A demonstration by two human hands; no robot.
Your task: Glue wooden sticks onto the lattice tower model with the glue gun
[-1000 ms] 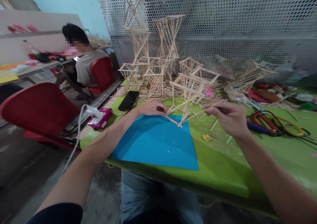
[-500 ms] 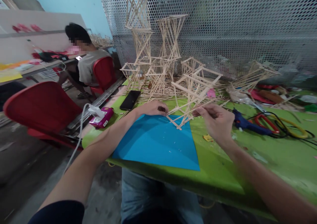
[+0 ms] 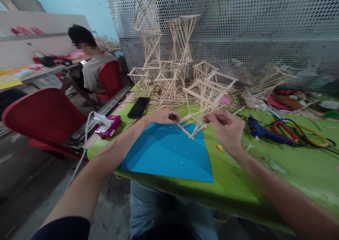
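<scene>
The blue sheet (image 3: 169, 155) lay by the counter (image 3: 238, 187)'s near edge, with bare green room to its right. At the sheet's far corner your left hand (image 3: 159, 116) and right hand (image 3: 225, 127) each kept a grip pinched on the stick frame (image 3: 194, 121). Its long axis ran left to right and its tip pointed toward you. Stick towers (image 3: 159, 56) crowded behind.

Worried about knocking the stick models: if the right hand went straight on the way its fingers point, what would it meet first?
The stick frame: the right hand points left at it, fingers seemingly pinching one stick. Beyond it is the left hand; depth is unclear.
</scene>
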